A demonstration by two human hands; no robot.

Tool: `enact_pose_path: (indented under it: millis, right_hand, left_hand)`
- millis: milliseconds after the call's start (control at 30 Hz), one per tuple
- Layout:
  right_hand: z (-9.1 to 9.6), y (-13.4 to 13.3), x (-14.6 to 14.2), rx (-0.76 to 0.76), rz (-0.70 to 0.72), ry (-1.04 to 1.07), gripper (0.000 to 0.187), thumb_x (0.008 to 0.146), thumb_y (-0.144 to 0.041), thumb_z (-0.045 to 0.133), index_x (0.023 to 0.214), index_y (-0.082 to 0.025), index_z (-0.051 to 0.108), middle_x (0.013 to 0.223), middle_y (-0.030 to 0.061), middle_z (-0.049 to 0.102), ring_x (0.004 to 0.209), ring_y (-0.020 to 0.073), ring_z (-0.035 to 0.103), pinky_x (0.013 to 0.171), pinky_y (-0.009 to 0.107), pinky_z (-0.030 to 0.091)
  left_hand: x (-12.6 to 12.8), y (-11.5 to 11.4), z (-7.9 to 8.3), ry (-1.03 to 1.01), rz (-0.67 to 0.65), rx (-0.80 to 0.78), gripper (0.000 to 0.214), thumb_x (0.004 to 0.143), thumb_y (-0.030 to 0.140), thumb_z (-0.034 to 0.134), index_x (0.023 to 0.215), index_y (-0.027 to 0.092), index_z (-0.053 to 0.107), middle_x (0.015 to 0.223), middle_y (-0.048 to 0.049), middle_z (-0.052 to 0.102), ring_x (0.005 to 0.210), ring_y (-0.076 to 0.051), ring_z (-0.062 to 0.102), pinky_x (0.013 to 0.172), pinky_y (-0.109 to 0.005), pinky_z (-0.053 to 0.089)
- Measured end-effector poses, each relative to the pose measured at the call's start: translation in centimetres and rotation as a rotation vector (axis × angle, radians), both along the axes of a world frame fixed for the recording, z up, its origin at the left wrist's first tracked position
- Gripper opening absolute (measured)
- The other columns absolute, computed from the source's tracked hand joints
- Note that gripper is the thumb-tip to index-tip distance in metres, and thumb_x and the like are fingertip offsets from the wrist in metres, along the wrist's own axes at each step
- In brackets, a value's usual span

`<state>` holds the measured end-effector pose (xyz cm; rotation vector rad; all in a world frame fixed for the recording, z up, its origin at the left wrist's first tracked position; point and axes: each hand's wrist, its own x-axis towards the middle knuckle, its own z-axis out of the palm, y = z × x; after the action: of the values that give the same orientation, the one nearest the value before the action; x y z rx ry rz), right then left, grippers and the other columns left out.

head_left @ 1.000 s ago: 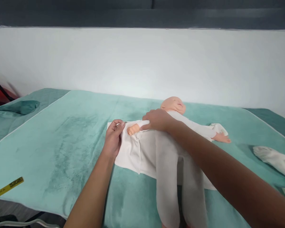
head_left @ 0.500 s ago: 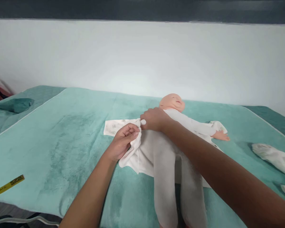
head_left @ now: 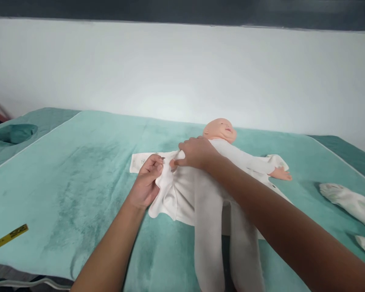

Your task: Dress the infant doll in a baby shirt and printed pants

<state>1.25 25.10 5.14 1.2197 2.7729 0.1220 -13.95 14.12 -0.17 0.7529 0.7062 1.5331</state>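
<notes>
A baby doll (head_left: 211, 194) in a white body suit lies on its back, head toward the wall. Beneath it a white baby shirt (head_left: 182, 207) with small printed figures is spread out, one sleeve (head_left: 136, 161) reaching left. My left hand (head_left: 146, 180) pinches the shirt's edge near that sleeve. Across the doll's chest, my right hand (head_left: 197, 153) is closed around the doll's arm on the left side of the picture. The small doll hand (head_left: 172, 164) shows below my right thumb, close to the gathered cloth. The doll's other arm (head_left: 280, 173) stretches right, over the shirt.
A green padded mat (head_left: 88, 194) covers the surface up to a white wall (head_left: 109, 65). Pale printed cloth pieces (head_left: 346, 198) lie at the right. A yellow tape strip (head_left: 7, 238) is at the left front, with a cable (head_left: 30, 282) below.
My left hand has moved slightly left, drawing the shirt's edge away from the doll's arm. The doll's hand now shows under my right hand, which has hardly moved.
</notes>
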Motion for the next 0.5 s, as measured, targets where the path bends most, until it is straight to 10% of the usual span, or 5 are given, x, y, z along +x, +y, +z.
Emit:
enact_pose_path:
  millis: [267,500]
  right_hand:
    - [-0.6,0.2,-0.6,0.053,-0.114,0.02,0.027,0.085,-0.042,0.052,0.092,-0.018,0.063,0.095,0.0145,0.069,0.087,0.0276,0.061,0.076,0.039,0.037]
    - [-0.1,-1.3,2.8,0.083,-0.172,0.472,0.027,0.088,-0.039,0.05,0.103,-0.021,0.064,0.105,0.0071,0.069,0.096,0.0247,0.06,0.078,0.035,0.041]
  left_hand:
    - [0.6,-0.4,0.0,0.03,-0.233,-0.022,0.027,0.067,0.031,0.082,0.077,0.019,0.059,0.068,0.003,0.054,0.053,-0.007,0.044,0.048,-0.019,0.033]
    - [-0.1,0.5,0.4,0.044,-0.104,-0.072,0.028,0.07,0.022,0.077,0.095,0.02,0.065,0.079,0.0021,0.058,0.064,-0.008,0.053,0.057,-0.018,0.041]
